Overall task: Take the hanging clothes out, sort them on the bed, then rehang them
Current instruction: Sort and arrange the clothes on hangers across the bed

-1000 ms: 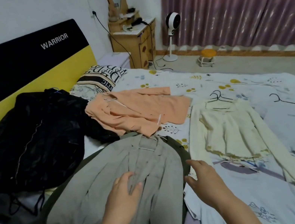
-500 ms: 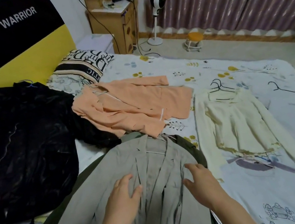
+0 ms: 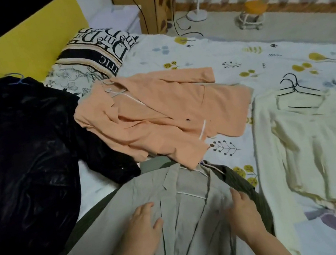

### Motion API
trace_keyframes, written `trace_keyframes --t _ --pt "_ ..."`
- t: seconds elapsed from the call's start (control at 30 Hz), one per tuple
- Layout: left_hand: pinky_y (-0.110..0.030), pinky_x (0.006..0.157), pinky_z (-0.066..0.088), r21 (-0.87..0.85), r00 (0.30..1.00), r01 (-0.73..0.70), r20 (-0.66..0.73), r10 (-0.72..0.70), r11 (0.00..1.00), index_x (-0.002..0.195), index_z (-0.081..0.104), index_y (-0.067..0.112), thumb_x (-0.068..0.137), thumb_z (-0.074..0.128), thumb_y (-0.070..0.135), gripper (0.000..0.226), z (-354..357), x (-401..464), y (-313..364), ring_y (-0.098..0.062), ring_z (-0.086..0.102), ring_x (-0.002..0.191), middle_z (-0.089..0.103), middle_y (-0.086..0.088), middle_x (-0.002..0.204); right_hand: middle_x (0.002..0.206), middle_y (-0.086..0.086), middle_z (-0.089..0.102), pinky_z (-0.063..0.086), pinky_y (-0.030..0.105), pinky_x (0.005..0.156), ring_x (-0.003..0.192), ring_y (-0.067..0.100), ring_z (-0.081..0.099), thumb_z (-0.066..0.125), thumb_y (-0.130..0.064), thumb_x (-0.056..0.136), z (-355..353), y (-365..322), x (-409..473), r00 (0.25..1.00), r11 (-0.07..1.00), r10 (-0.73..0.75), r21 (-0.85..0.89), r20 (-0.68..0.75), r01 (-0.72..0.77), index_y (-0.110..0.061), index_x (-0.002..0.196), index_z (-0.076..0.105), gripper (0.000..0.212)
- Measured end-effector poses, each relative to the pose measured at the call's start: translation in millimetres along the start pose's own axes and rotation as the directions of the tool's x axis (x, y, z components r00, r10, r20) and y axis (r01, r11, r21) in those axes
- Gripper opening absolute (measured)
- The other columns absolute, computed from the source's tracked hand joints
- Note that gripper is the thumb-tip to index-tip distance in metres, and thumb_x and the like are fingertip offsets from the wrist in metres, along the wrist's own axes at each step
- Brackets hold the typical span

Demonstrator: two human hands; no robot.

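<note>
Hands nearest of all: left hand (image 3: 143, 226) flat with fingers spread on the grey jacket (image 3: 180, 226), right hand (image 3: 243, 211) pressing the jacket's right front panel, fingers straight, gripping nothing. Grey jacket spread front-up at the near edge of the bed (image 3: 241, 65), a white hanger (image 3: 194, 192) showing at its open collar, a dark green garment (image 3: 247, 189) lying under it and peeking out at both sides. To the left, black jacket (image 3: 18, 165) heaped broadly, a blue hanger hook at its top. Just beyond the grey collar, peach blazer (image 3: 161, 119) laid flat, hem overlapping the grey jacket's collar. To the right, cream top (image 3: 314, 146) spread out, black hangers (image 3: 296, 86) resting at its neckline. Farther back, lettered pillow (image 3: 99, 49) against the yellow headboard, then the fan stand and curtain beyond the bed.

Judged by the layout: clothes already out and spread on the bed, sorting well under way, smoothing of the grey jacket in hand; rehanging of everything not yet begun. Possibly more garments below the frame edge, hard to tell.

Against half a second earlier: view dipped lower and closer, headboard lettering gone from sight; right hand shifted further onto the jacket front; garments otherwise lying as before.
</note>
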State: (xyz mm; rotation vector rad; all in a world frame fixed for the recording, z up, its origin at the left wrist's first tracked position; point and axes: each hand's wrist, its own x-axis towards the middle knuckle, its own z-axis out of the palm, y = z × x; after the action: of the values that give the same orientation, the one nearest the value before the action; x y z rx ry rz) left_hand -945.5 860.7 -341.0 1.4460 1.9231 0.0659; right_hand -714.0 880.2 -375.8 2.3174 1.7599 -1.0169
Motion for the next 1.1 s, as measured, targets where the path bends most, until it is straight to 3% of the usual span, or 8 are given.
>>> trace_keyframes --t 0.2,0.33,0.47,0.67,0.83,0.93,1.0,1.1 --pt "-0.029 0.117 0.016 0.273 0.996 -0.078 0.07 0.061 0.959 0.148 0.013 0.021 0.097 0.04 0.028 0.058 37.4 80.4 2.6 -0.017 0.012 0.143 0.006 0.0 0.157 0.151 0.007 0.024 0.029 0.037 0.108 0.138 0.025 0.025 0.038 -0.034 0.097 30.8 11.3 69.8 0.999 0.998 0.025 -0.054 -0.027 -0.027 -0.015 0.148 0.013 0.06" --pt "-0.027 0.114 0.018 0.32 0.988 -0.131 -0.039 0.151 0.938 0.148 0.015 0.015 0.096 0.041 0.022 0.058 52.2 127.6 -0.7 -0.017 0.019 0.142 0.013 -0.003 0.156 0.131 0.002 0.04 0.039 0.037 0.098 0.123 0.022 0.039 0.034 -0.044 0.097 43.3 11.6 89.6 0.998 0.984 0.038 -0.172 -0.046 -0.046 -0.022 0.136 0.031 0.045" --pt "-0.03 0.114 0.017 0.382 0.99 -0.091 -0.064 0.125 0.92 0.149 0.009 0.015 0.099 0.032 0.028 0.056 57.9 169.9 9.0 -0.015 0.017 0.142 0.015 0.0 0.156 0.123 0.0 0.048 0.039 0.037 0.094 0.118 0.021 0.044 0.04 -0.046 0.094 42.3 9.2 96.4 0.993 0.994 0.084 -0.063 -0.082 -0.089 -0.022 0.119 0.04 0.034" --pt "-0.031 0.097 0.031 0.494 0.994 -0.084 -0.018 0.107 0.866 0.122 0.046 0.02 0.096 0.036 0.042 0.036 53.0 181.0 22.6 -0.019 0.044 0.122 0.05 -0.002 0.128 0.106 -0.001 0.064 0.042 0.031 0.079 0.107 0.022 0.057 0.046 -0.046 0.091 31.3 7.8 74.2 0.984 0.975 0.144 0.183 -0.103 -0.124 -0.026 0.088 0.037 0.022" --pt "-0.03 0.083 0.037 0.354 0.977 -0.16 -0.08 0.2 0.922 0.099 0.056 0.018 0.093 0.045 0.042 0.026 27.6 151.8 19.1 -0.021 0.055 0.107 0.062 -0.001 0.109 0.093 0.002 0.065 0.035 0.029 0.066 0.1 0.025 0.06 0.053 -0.044 0.088 17.0 5.2 40.5 0.977 0.934 0.172 0.337 -0.127 -0.12 -0.024 0.085 0.043 0.023" --pt "-0.034 0.077 0.04 0.199 0.96 -0.199 -0.156 0.231 0.96 0.066 0.038 0.028 0.09 0.053 0.036 0.03 5.1 120.4 16.4 -0.025 0.057 0.092 0.06 -0.002 0.085 0.076 -0.004 0.057 0.035 0.029 0.064 0.092 0.025 0.061 0.059 -0.04 0.085 6.7 -2.8 14.8 0.968 0.909 0.15 0.412 -0.203 -0.055 -0.026 0.075 0.041 0.025" --pt "-0.036 0.074 0.042 0.155 0.947 -0.221 -0.202 0.249 0.963 0.06 0.029 0.03 0.089 0.055 0.033 0.04 -10.6 95.3 14.5 -0.025 0.057 0.084 0.055 0.0 0.075 0.068 -0.006 0.051 0.033 0.03 0.061 0.079 0.024 0.057 0.062 -0.037 0.084 -0.7 -9.1 -4.8 0.958 0.899 0.118 0.438 -0.26 0.009 -0.029 0.069 0.037 0.03" --pt "-0.037 0.075 0.042 0.112 0.921 -0.247 -0.282 0.269 0.962 0.064 0.037 0.031 0.089 0.056 0.032 0.032 -35.7 52.9 12.2 -0.024 0.056 0.083 0.057 0.0 0.077 0.063 -0.004 0.048 0.032 0.031 0.059 0.067 0.017 0.046 0.065 -0.032 0.084 -10.5 -18.9 -38.6 0.936 0.89 0.033 0.436 -0.35 0.132 -0.03 0.068 0.039 0.031"
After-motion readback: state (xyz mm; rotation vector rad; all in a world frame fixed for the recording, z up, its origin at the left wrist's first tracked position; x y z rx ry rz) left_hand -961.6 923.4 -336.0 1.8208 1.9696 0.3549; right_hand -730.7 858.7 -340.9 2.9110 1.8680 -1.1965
